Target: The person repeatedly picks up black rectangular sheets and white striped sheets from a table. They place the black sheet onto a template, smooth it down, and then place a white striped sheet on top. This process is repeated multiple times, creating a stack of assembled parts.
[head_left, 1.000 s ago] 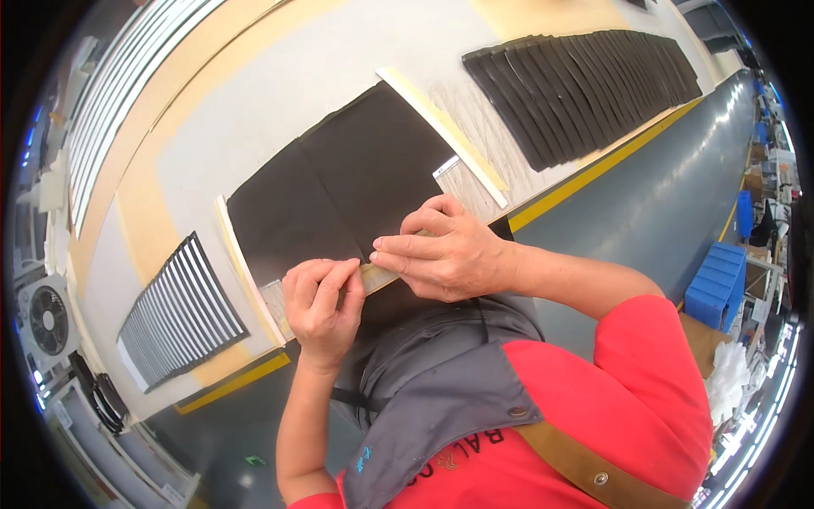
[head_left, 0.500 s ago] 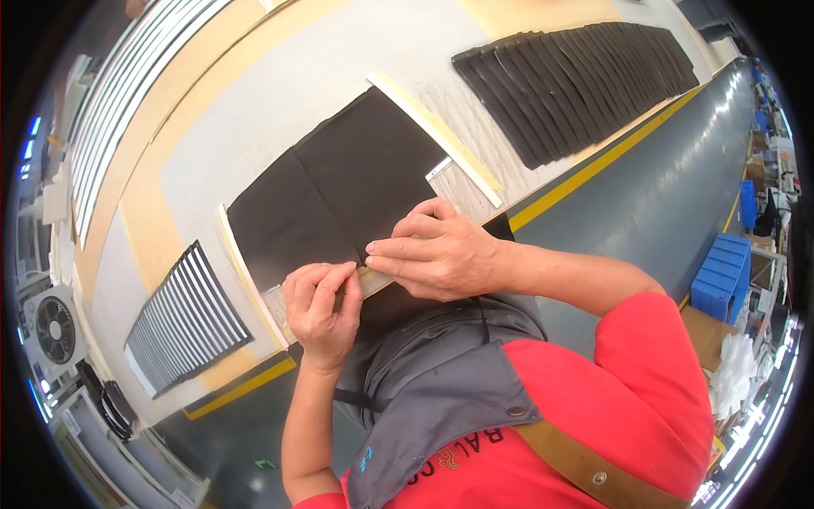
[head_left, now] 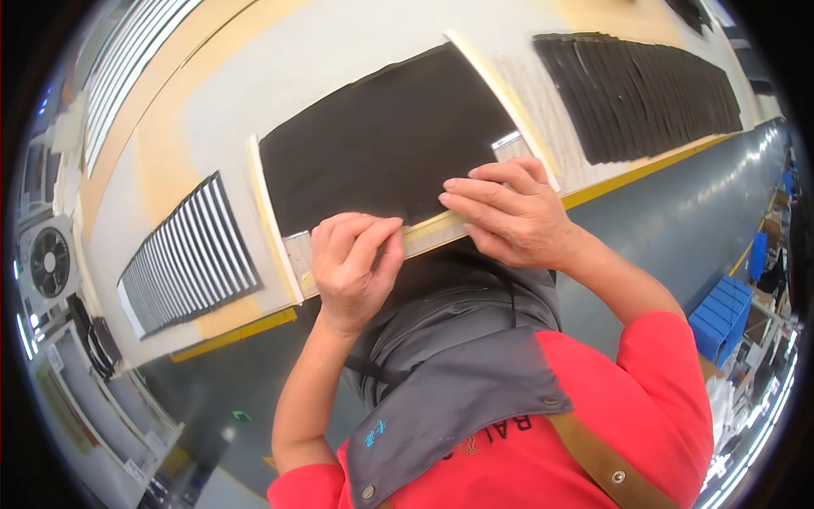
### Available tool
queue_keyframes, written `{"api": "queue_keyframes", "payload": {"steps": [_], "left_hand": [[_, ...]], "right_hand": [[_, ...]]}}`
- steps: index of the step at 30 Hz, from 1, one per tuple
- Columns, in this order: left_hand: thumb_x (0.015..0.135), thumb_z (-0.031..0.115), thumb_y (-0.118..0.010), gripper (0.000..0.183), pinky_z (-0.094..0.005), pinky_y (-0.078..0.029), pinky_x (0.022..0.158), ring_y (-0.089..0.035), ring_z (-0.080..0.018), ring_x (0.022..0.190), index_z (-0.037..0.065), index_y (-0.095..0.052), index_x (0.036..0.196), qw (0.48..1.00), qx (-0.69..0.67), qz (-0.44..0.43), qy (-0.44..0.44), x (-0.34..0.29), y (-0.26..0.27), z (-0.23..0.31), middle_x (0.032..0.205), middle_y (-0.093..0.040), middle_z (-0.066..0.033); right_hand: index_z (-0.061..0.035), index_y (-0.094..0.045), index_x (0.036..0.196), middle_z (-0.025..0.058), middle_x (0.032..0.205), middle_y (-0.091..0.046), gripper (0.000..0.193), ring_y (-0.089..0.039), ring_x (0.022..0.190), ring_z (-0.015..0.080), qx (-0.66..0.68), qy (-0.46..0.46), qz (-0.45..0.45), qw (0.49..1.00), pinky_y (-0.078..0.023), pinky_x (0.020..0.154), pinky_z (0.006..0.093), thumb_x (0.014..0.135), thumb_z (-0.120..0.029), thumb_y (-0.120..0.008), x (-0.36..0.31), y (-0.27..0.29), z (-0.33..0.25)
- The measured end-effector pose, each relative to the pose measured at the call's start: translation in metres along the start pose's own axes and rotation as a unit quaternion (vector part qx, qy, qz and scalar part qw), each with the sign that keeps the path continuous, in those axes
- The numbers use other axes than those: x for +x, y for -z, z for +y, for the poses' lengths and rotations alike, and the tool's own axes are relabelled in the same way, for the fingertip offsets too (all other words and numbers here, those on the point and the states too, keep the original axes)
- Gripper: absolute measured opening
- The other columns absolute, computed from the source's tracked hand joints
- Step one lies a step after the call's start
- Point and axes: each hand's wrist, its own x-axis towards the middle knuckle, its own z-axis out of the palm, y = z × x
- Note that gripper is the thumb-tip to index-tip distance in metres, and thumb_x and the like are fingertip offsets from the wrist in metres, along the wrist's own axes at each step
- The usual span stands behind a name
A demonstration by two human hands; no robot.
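Observation:
A wide black sheet (head_left: 381, 136) lies flat on the worktable, between two pale strips, the left strip (head_left: 273, 220) and the right strip (head_left: 502, 102). At its near edge, my left hand (head_left: 354, 265) is closed, thumb and forefinger pinched together on the sheet's edge. Further right, my right hand (head_left: 513, 212) rests over the near right part of the sheet with its fingers stretched and slightly apart. A yellowish strip (head_left: 432, 227) runs along the table's near edge between my hands. Beneath my right palm, the surface is hidden.
Overlapping black pieces (head_left: 636, 97) lie in a row at the right. Black-and-white striped pieces (head_left: 191, 259) are spread at the left, and long white strips (head_left: 127, 76) at the far left. A fan (head_left: 51, 261) stands beyond the table, and blue crates (head_left: 721, 318) stand across the aisle.
My hands have moved apart, the right one shifting right and its pinched fingers straightening. The crease down the middle of the black sheet no longer shows. The whole view has shifted.

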Motion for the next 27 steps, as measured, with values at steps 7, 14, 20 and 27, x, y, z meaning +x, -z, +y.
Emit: {"api": "queue_keyframes", "payload": {"steps": [7,14,20,27], "left_hand": [[0.074,-0.008,-0.083,0.027,-0.0372,-0.054,0.076,-0.067,-0.0249,0.086,0.007,-0.078,0.095,1.0,0.011,0.003,-0.009,-0.0014,0.0,-0.0015,0.089,-0.069,-0.0036],[0.072,-0.007,-0.085,0.029,-0.0368,-0.053,0.076,-0.067,-0.0238,0.085,0.008,-0.08,0.096,1.0,0.019,0.002,-0.018,-0.0016,-0.0005,-0.0018,0.089,-0.069,-0.0024],[0.072,-0.006,-0.085,0.029,-0.0363,-0.053,0.076,-0.067,-0.0234,0.085,0.009,-0.08,0.096,1.0,0.02,-0.002,-0.018,-0.0013,-0.0003,-0.0016,0.088,-0.069,-0.0018],[0.071,-0.006,-0.086,0.03,-0.0362,-0.053,0.075,-0.066,-0.0232,0.086,0.009,-0.08,0.096,0.999,0.027,-0.013,-0.029,-0.0007,0.0015,-0.0025,0.089,-0.069,-0.0016]], "right_hand": [[-0.0193,-0.075,0.127,-0.0088,0.135,-0.068,0.044,-0.061,0.118,0.0165,-0.018,0.004,-0.021,1.0,-0.042,0.103,0.0385,0.083,-0.021,-0.076,0.0006,-0.0009,-0.0024],[-0.0197,-0.075,0.128,-0.0091,0.135,-0.068,0.045,-0.061,0.117,0.017,-0.019,0.007,-0.026,0.999,-0.042,0.103,0.0381,0.083,-0.023,-0.076,0.0007,0.0004,-0.0016],[-0.0195,-0.075,0.129,-0.0092,0.136,-0.068,0.045,-0.061,0.116,0.0177,-0.017,0.007,-0.025,1.0,-0.043,0.102,0.0379,0.083,-0.023,-0.075,0.0005,0.0,-0.0015],[-0.0196,-0.075,0.129,-0.0091,0.136,-0.068,0.045,-0.06,0.116,0.0178,-0.021,0.007,-0.028,0.999,-0.043,0.102,0.0378,0.084,-0.023,-0.075,0.0008,0.0006,-0.002]]}}
